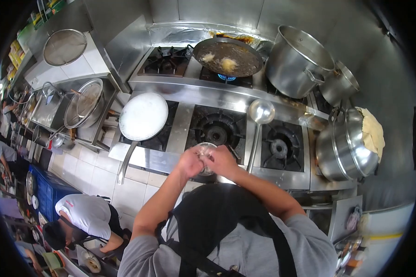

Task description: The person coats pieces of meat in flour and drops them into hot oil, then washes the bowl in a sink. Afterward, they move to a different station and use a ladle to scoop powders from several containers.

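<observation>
My left hand (191,161) and my right hand (221,161) meet at the front edge of the stove, fingers bent and pressed together. Between them is something small and pale that I cannot make out. Just below and behind the fingers shows a round metal bowl (207,171), mostly covered by my hands. Farther back, a dark wok (249,68) of bubbling liquid sits over a blue flame, with a golden piece (229,64) and a smaller pale piece (208,57) in it. To the right of my hands lies a long-handled metal ladle (261,112).
A frying pan (143,116) with a whitish surface rests on the left burner. A tall stockpot (293,64) and a smaller pot (339,85) stand back right; a steamer pot (333,147) with a cloth (372,131) is at right. Another person (90,214) bends at lower left.
</observation>
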Tool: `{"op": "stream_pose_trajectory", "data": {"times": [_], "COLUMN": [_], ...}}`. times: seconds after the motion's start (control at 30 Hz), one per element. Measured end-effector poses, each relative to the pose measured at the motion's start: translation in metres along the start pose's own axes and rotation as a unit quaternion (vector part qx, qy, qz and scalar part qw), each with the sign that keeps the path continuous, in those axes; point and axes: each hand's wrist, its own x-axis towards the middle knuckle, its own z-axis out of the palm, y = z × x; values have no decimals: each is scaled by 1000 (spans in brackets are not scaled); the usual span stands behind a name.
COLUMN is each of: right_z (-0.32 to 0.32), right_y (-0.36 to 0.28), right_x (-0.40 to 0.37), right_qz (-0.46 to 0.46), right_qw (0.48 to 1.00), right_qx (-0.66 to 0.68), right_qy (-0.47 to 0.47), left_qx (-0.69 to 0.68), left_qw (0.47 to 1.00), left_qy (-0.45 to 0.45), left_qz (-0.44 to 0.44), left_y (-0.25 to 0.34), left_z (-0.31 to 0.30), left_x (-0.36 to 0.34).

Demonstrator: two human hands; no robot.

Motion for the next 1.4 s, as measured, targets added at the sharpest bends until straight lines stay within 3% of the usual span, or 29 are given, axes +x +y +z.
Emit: {"op": "stream_pose_trajectory", "data": {"times": [0.07,0.13,0.17,0.2,0.27,0.33,0.43,0.47,0.53,0.6,0.67,0.73,0.77,0.8,0.83,0.97,1.03,1.07,1.13,1.17,1.23,1.27,1.33,1.4], "right_z": [1,1,2,2,0,-2,-5,-9,-21,-23,-26,-36,-36,-36,-34,-30,-29,-30,-42,-39,-33,-31,-45,-71], "right_y": [-4,-2,10,13,19,16,12,11,9,28,49,51,59,67,74,84,86,86,78,83,91,94,86,68], "right_x": [-1,-3,-6,-4,-2,0,-3,-6,-14,-29,-41,-51,-58,-66,-75,-92,-100,-102,-103,-111,-125,-134,-139,-139], "right_qz": [-48,-72,-69,-73,-98,-132,-129,-128,-6,42,146,122,170,217,230,273,288,298,343,331,324,318,317,444], "right_qw": [998,996,995,994,987,987,988,988,1000,999,987,984,978,969,962,951,945,942,926,931,932,934,933,878], "right_qx": [-44,-42,-73,-77,-124,-93,-86,-88,9,1,46,57,71,85,111,113,122,129,135,135,136,125,115,169], "right_qy": [0,29,-5,-5,-6,20,-13,-6,8,27,44,113,98,82,96,91,93,86,78,77,85,104,127,59], "left_qx": [-6,-9,-4,-5,-2,12,71,77,177,186,275,323,339,344,354,453,603,619,721,726,823,825,877,889], "left_qw": [1000,996,995,996,1000,1000,989,989,967,964,931,927,936,933,928,873,776,762,653,649,474,472,376,364], "left_qy": [1,70,82,78,-16,-20,129,126,172,175,199,128,-4,24,-24,-43,-7,-28,-11,-20,-23,-32,85,85], "left_qz": [2,49,48,52,-26,-8,31,29,59,69,137,139,96,103,115,173,185,185,231,227,311,308,286,265], "left_y": [-4,-5,-4,-2,-2,-15,-17,-11,4,10,23,44,65,75,92,150,165,172,178,181,185,183,173,165], "left_z": [3,4,3,4,5,2,18,18,20,35,57,84,82,105,125,198,237,239,256,259,256,256,259,262], "left_x": [0,5,8,8,6,13,29,32,37,48,63,83,105,117,128,216,241,272,299,312,347,358,364,366]}}
